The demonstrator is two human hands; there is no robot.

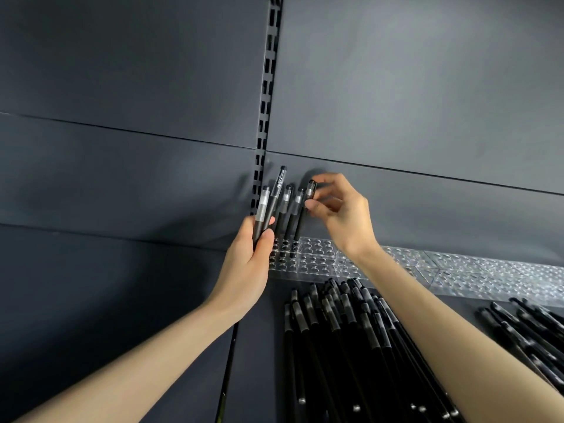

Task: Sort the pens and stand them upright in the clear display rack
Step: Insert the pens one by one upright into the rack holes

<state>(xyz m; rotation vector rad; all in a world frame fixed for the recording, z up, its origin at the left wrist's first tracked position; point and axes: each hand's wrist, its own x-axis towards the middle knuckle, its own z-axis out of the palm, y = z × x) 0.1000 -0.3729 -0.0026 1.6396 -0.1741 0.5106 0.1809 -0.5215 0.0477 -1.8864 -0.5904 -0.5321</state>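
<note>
Your left hand [248, 254] at centre frame gripping two pens [263, 209], your right hand [341, 215] pinching a third pen [302, 218] standing in the rack [320, 259], loose pens [351, 331] piled lower right.

The left hand [247, 264] is bare, and the left forearm [137, 355] behind it is also uncovered, all the way to the lower edge of the picture. The right hand [341, 215] is bare in the same way, and the right forearm [457, 331] behind its wrist [361, 250] shows only skin up to the right edge. The fingers [328, 178] are long and slim. The nails are too small to see clearly.
</note>
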